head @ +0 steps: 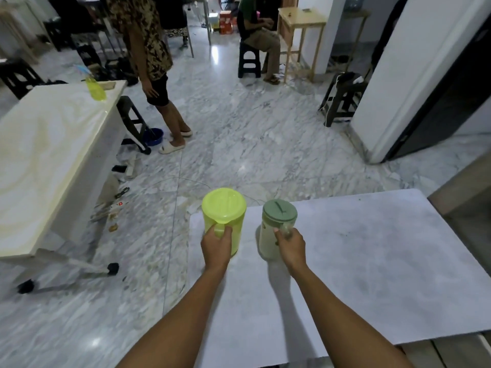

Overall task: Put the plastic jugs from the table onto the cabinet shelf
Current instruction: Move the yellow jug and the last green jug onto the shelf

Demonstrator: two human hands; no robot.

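Marble floor (pixel 239 123) fills most of the view, and at the near right sits the grey bench (pixel 372 261) where the action is. On its far left corner stand two plastic jugs side by side, close but apart: the lime-green jug (pixel 225 208) with its matching lid right at the bench edge, and the pale jug with the sage-green lid (pixel 276 221) just to its right. Both hands are in! The left hand (pixel 216 244) has its grip clenched around the lime jug's handle, and the right hand (pixel 289 245) has its grip wrapped on the clear handle of the pale jug. Whether either base has left the surface I cannot tell; both jugs look upright, with shadows close under them. So this reads as the pick-up step, two jugs at once. No cabinet shelf is clearly in sight, so the next move calls for a level lift of both, then a turn to find that shelf, keeping the lids up and the jugs from knocking together on the way.
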